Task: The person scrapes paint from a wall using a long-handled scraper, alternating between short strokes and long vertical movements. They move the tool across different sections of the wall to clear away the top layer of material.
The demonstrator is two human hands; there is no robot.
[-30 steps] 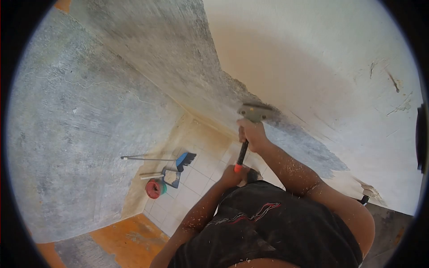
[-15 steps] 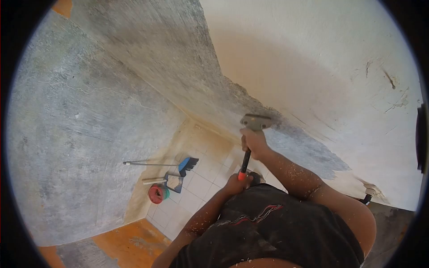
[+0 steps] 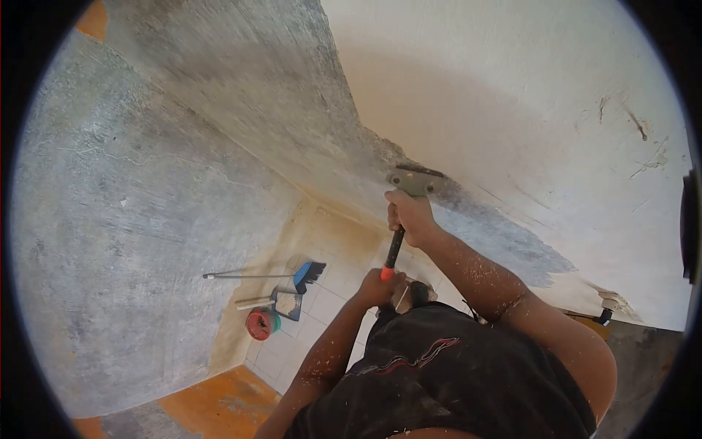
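A long-handled scraper (image 3: 415, 181) has its wide head against the wall, at the ragged edge between the white coating (image 3: 468, 110) and the bare grey surface (image 3: 292, 95). My right hand (image 3: 412, 218) is wrapped round the handle just below the head. Lower down, near the handle's red end, my left hand (image 3: 380, 287) grips it close to my dark shirt. Pale flakes cling to both forearms.
On the tiled floor (image 3: 322, 304) lie a blue broom (image 3: 307, 275) and a dustpan (image 3: 287, 304) holding pale debris. Beside them stands a red container (image 3: 259, 324). A pipe fitting (image 3: 605, 314) sticks out of the wall at the right.
Both hands and the scraper have moved up and slightly left in view. The scraper's head has tilted, and its dark blade edge now shows against the wall.
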